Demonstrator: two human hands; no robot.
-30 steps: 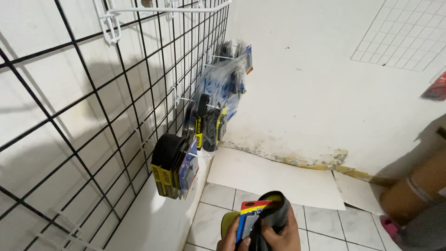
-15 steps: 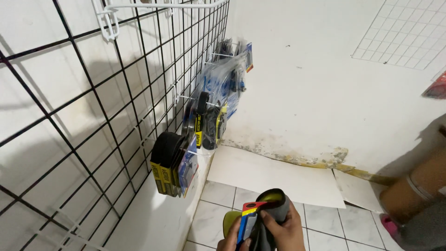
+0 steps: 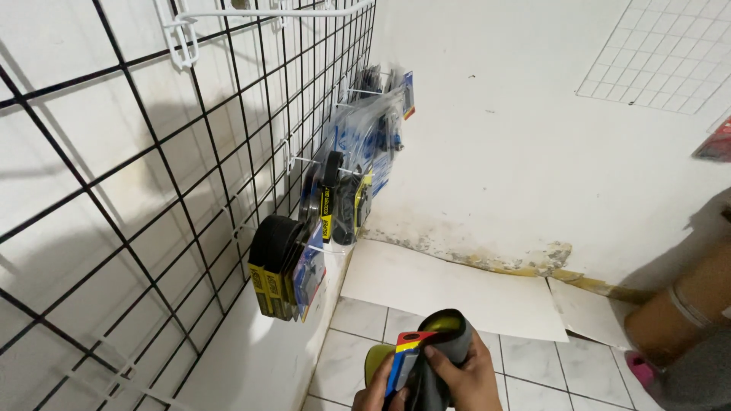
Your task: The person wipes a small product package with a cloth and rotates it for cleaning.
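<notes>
Where both hands meet at the bottom edge of the view, the right hand [image 3: 464, 377] is wrapped firmly round a coiled black belt [image 3: 449, 335] with a red, yellow and blue card sleeve [image 3: 403, 358], thumb laid across the card. The left hand [image 3: 371, 392] is mostly cut off by the frame; its fingers touch the lower left of the same bundle, though how tightly they close cannot be told. Just behind the grip a yellow-green shoe tip [image 3: 375, 358] shows on the white floor tiles [image 3: 358, 320]. Up and to the left of the grip, similar packaged belts [image 3: 280, 266] hang from a hook on the black wire grid [image 3: 152, 190]. Farther along it hang more belts [image 3: 335, 202], then clear blue packets [image 3: 373, 137]. Beyond the grip, a flat white sheet [image 3: 449, 285] leans against the stained wall [image 3: 533, 152].
</notes>
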